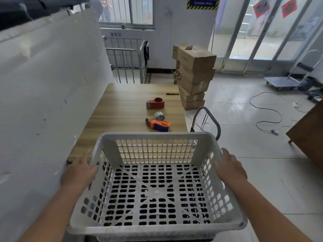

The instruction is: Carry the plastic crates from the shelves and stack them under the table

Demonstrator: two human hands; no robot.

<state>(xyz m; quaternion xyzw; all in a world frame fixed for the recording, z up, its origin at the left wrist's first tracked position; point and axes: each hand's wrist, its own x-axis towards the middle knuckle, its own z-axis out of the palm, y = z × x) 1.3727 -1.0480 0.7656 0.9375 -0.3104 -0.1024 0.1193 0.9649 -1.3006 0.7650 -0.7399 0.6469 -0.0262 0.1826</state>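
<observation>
Both hands grip one empty white perforated plastic crate (155, 186) by its side walls, left hand (79, 172) and right hand (230, 167) pressed against opposite rims. It hangs at the near edge of the light wooden surface (125, 109) (tape dispensers lie further along). Judging by this, lower it level, bending the knees, then slide it straight under, minding the grey trolley handle (208, 119) just beside.
</observation>
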